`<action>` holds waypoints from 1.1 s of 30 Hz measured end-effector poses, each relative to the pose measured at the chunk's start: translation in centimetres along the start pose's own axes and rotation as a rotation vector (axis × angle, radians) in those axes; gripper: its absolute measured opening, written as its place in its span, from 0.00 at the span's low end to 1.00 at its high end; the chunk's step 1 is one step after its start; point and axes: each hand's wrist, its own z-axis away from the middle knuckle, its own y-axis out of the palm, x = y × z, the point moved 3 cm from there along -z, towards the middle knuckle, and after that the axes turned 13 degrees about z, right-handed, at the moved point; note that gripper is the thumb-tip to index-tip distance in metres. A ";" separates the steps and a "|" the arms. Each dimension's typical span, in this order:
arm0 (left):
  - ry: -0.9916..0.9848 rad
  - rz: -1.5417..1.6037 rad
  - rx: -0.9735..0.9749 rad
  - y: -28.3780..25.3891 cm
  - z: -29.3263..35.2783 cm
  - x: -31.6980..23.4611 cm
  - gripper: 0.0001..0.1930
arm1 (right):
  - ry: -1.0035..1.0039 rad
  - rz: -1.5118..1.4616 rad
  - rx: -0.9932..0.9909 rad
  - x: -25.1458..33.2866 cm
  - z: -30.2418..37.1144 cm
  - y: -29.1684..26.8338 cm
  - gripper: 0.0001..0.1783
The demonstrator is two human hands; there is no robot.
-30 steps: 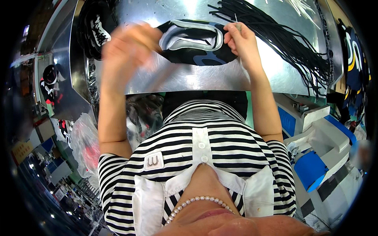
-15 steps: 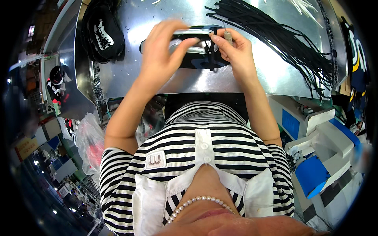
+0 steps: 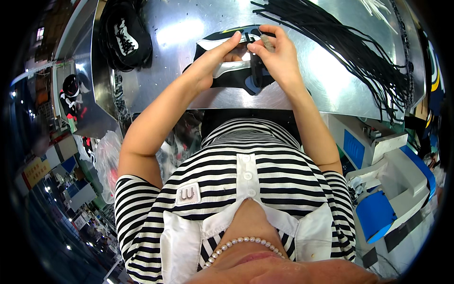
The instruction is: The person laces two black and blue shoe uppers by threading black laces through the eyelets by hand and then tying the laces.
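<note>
A black shoe upper (image 3: 228,80) with a pale lining lies on the metal table in front of me. My left hand (image 3: 210,61) is closed on it, the thumb along its far edge and the other fingers reaching into its opening. A black shoelace (image 3: 256,71) hangs across the opening toward me. Between thumb and fingers, my right hand (image 3: 281,54) grips a small awl-like tool with a light handle (image 3: 267,43). Its thin tip is too small to make out clearly near the lace and the upper's far edge. My fingers partly cover the upper.
A long bundle of black shoelaces (image 3: 340,47) spreads over the table's right side, with white laces (image 3: 376,8) behind it. Stacked black shoe uppers (image 3: 106,42) lie at the left. A grey and blue machine (image 3: 392,175) stands below the table's right edge.
My left hand has come down from above and taken hold of the shoe upper, which has turned and shifted slightly. My right hand still holds the tool, now a little farther away.
</note>
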 end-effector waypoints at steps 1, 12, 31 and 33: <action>0.049 -0.016 0.034 0.0 0.3 -0.1 0.29 | -0.014 0.028 -0.006 -0.1 0.0 0.2 0.27; 0.607 -0.116 0.003 0.5 2.0 0.1 0.06 | -0.182 0.173 0.004 1.5 1.3 -0.1 0.30; 0.891 -0.279 -0.006 1.0 3.5 0.5 0.08 | -0.419 0.371 0.050 2.3 2.6 -2.4 0.10; 0.945 -0.524 -0.087 0.8 4.0 1.1 0.07 | -0.403 0.434 0.082 2.6 2.7 -2.3 0.10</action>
